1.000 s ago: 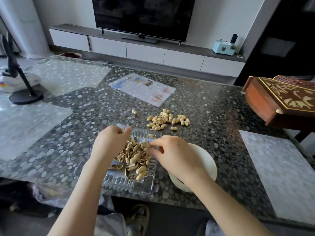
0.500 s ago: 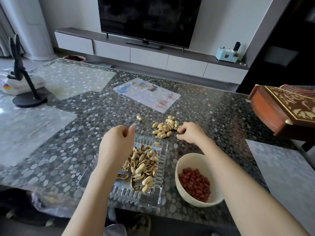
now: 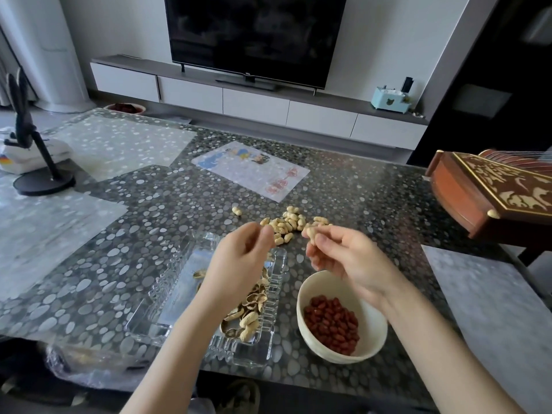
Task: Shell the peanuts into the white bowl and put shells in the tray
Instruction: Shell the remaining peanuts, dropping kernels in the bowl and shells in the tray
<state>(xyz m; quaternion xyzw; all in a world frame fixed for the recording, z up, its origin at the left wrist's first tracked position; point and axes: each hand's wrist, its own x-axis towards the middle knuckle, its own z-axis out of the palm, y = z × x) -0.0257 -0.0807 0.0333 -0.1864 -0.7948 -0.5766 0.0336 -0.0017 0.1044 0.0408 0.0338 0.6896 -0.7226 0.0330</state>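
The right hand (image 3: 349, 258) is pinching one peanut (image 3: 311, 233) in its fingers, above the white bowl (image 3: 310, 339) (red nuts inside). The left hand (image 3: 239, 258), fingers loosely curled and holding nothing, is hovering over the tray (image 3: 167, 294) of shells (image 3: 249, 309).

Shells (image 3: 252, 303): my left hand (image 3: 239, 261) and forearm cover a large part of the pile in the tray (image 3: 155, 297).
Peanut (image 3: 312, 233): only one end shows above my right hand (image 3: 343, 261); blurred.
White bowl (image 3: 370, 343): my right wrist hides its far rim.
Wooden instrument (image 3: 490, 195): cut off by right edge.
Television (image 3: 254, 37): top cut off.
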